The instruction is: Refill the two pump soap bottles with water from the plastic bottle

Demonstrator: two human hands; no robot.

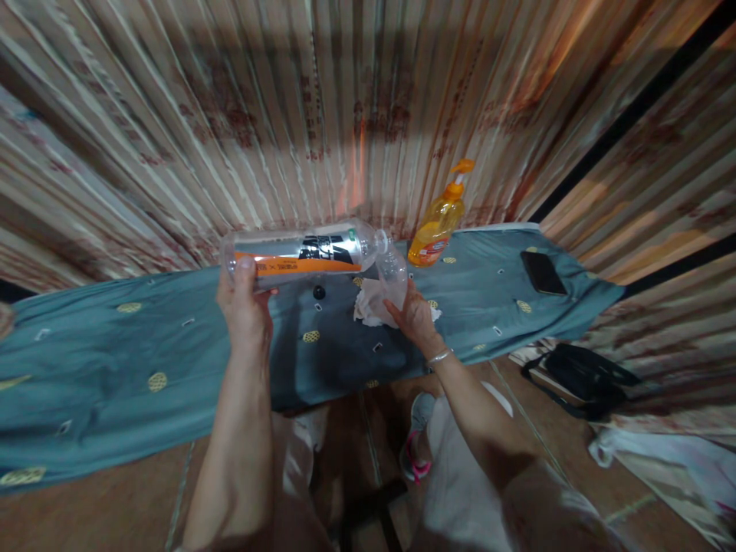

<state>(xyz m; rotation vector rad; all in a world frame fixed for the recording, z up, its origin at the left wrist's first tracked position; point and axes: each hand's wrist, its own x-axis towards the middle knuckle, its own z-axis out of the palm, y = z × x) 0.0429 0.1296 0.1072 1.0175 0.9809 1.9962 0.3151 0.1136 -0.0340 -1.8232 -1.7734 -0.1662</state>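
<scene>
Pleated patterned curtain (368,100) behind, teal cloth-covered table (115,360), brown tiled floor (115,498), dim warm light

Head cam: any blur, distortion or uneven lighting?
Head view: strong wide-angle bending at the edges, curtain streaked by blur, dim warm light; the bottle in the left hand and the cup in the right hand stay fairly sharp.

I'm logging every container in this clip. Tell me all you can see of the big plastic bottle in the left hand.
The big plastic bottle is clear, seemingly thin plastic, with an orange, black and white label. It lies nearly horizontal above the blue cloth-covered table, base left, neck right. The left hand grips its base end. Its mouth meets a small clear cup held by the right hand. No cap is visible; contents cannot be told.
</scene>
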